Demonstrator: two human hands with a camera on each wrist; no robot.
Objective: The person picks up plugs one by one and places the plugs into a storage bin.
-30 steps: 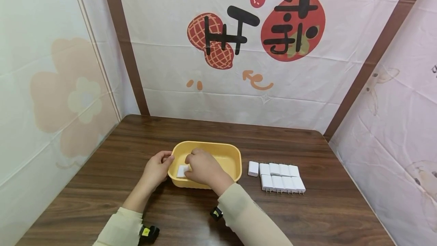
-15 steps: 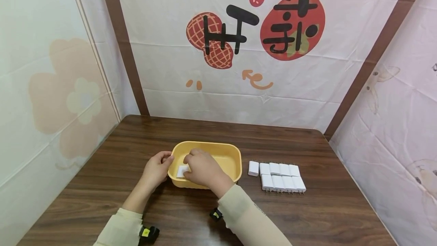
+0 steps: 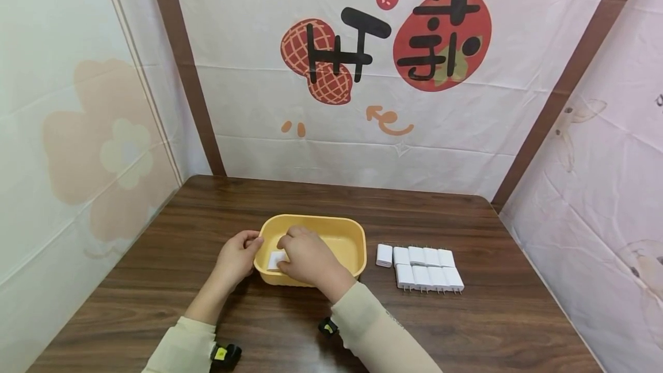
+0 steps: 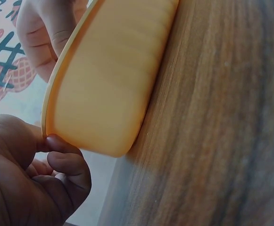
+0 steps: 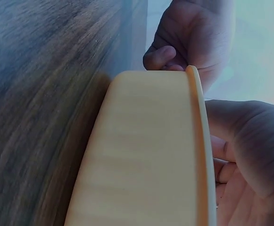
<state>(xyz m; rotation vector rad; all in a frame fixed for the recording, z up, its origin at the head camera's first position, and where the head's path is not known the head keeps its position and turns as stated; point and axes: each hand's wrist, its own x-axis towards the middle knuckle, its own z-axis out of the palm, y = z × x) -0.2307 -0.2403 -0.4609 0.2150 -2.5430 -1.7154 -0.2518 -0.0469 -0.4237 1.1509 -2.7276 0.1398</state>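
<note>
Left hand (image 3: 237, 259) holds the left end of the yellow tub (image 3: 346, 247), thumb & finger pinching the rim w/ the other fingers curled. Right hand (image 3: 311, 256) dips in over the near side, & its bent fingers look to be pinching a white piece (image 3: 276, 260) low in the tub's left part. Can't tell if the piece touches the tub floor, or how tight the pinch is, b/c the hand & tub wall hide the fingertips. Tub sits on the brown table (image 3: 285, 335). To its right are two rows of white plugs (image 3: 429, 269), four near & four far, side by side, w/ metal prongs poking out near & far. One lone white plug (image 3: 384, 255) is just left of the far row.

To do this bit well, left hand shld prob. hold firm so the tub doesn't slip. Right hand shld set the piece flat & straight, close to the left wall, then let go softly. Pulling up fast cld tip it or bump the near rim, so best to lift slow & high.
</note>
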